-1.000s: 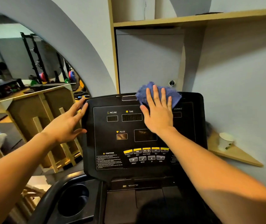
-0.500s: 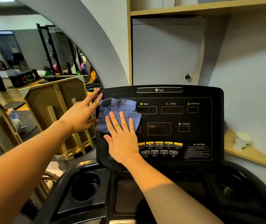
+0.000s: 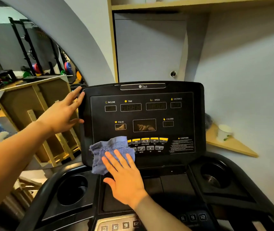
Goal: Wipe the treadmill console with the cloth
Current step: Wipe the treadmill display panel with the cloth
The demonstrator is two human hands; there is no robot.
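The black treadmill console point(image 3: 183, 114) stands upright in front of me, with dark displays and a row of yellow buttons. A crumpled blue cloth point(image 3: 106, 150) lies against its lower left corner, covering the leftmost buttons. My right hand point(image 3: 124, 177) presses flat on the cloth, fingers spread and pointing up. My left hand point(image 3: 63, 114) rests with spread fingers on the console's left edge, holding nothing.
Two cup holders point(image 3: 72, 189) point(image 3: 216, 177) flank the tray below the console. A white paper cup point(image 3: 224, 132) stands on a wooden corner shelf point(image 3: 232, 145) at the right. A wooden crate point(image 3: 33, 105) and weight racks point(image 3: 33, 52) lie to the left.
My right hand has swept the cloth from the console's top middle to its upper left, then down to the lower left corner. My left hand stays on the left edge.
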